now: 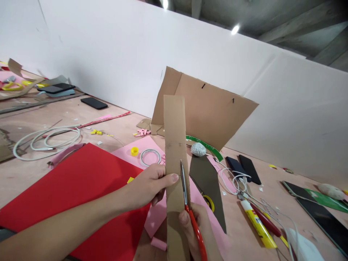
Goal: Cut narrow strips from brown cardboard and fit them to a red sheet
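My left hand (151, 185) pinches the left edge of a long upright cardboard strip (174, 145), thumb on its front. My right hand (196, 228) grips red-handled scissors (190, 214) low in the view. The scissor blades point up and lie against the strip's right edge. Under both hands lie a red sheet (81, 181) and a pink sheet (156, 217) on the table.
A large bent cardboard piece (206, 108) leans on the white wall behind. A tape ring (150, 156), yellow cap (134, 151), white cable (46, 139), glue stick (258, 224), several phones (94, 103) and a dark cardboard piece (209, 185) lie around.
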The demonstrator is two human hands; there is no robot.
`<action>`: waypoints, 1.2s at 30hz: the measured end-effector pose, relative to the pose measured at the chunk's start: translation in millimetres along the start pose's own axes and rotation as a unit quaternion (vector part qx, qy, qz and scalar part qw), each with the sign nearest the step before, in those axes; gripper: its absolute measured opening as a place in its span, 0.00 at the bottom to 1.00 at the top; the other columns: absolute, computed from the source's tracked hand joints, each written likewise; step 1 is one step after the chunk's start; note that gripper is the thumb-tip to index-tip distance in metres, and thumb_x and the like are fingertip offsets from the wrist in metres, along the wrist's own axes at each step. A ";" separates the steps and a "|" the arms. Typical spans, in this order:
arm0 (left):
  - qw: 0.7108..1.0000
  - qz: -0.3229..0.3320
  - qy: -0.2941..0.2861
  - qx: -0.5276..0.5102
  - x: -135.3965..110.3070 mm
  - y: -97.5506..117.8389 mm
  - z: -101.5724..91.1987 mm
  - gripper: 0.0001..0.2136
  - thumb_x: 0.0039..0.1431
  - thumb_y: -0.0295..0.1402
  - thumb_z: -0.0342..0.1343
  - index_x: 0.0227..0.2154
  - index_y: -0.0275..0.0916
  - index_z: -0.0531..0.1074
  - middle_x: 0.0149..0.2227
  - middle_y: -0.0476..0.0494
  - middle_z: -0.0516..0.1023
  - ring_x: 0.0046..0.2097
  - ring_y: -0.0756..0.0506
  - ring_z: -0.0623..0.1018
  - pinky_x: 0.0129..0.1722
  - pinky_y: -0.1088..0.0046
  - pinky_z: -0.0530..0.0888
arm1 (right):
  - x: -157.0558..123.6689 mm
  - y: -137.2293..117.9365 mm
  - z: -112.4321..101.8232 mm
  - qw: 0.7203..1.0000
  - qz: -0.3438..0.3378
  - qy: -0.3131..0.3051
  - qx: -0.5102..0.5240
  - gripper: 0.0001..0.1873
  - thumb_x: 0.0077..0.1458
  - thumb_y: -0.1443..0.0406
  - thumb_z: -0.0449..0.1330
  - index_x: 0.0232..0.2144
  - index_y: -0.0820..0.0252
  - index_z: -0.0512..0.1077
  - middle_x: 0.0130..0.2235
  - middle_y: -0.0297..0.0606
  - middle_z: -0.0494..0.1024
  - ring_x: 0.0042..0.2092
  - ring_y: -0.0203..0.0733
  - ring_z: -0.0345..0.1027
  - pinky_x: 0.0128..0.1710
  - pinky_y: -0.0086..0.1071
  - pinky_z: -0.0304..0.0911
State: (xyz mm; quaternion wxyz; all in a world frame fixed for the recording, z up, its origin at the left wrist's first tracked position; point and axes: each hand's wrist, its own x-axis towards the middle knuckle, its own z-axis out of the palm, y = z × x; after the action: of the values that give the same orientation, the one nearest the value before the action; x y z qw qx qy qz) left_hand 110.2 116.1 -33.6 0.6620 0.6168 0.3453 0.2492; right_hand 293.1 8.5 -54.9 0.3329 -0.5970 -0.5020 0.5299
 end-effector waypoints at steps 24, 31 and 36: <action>0.992 0.081 0.080 -0.046 0.3 2.5 -0.7 0.22 0.66 0.53 0.55 0.29 0.37 0.69 0.19 0.57 0.59 0.20 0.55 0.59 0.16 0.81 0.58 | 6.3 -2.4 -6.3 0.999 0.020 -0.016 0.042 0.17 0.67 0.57 0.62 0.52 0.62 0.74 0.51 0.40 0.78 0.46 0.46 0.76 0.44 0.41 0.76; 0.993 0.088 0.054 -0.050 0.6 5.1 -3.6 0.22 0.66 0.52 0.55 0.28 0.36 0.70 0.19 0.56 0.64 0.17 0.56 0.61 0.14 0.82 0.59 | 17.8 14.1 18.8 0.996 0.035 -0.018 0.080 0.27 0.58 0.46 0.67 0.44 0.64 0.77 0.35 0.38 0.80 0.30 0.40 0.76 0.23 0.27 0.70; 0.993 0.090 0.050 -0.059 0.0 6.0 -3.1 0.22 0.66 0.51 0.55 0.28 0.35 0.70 0.18 0.55 0.65 0.16 0.57 0.62 0.14 0.82 0.58 | 16.3 19.0 14.6 0.997 0.023 -0.003 0.076 0.27 0.57 0.44 0.66 0.37 0.65 0.77 0.33 0.39 0.79 0.32 0.43 0.76 0.25 0.29 0.72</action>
State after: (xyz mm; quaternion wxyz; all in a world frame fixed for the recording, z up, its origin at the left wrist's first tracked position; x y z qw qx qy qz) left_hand 108.5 118.7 -27.7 0.6540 0.5919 0.3061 0.3581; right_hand 282.6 16.8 -80.6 0.3630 -0.5798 -0.4473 0.5761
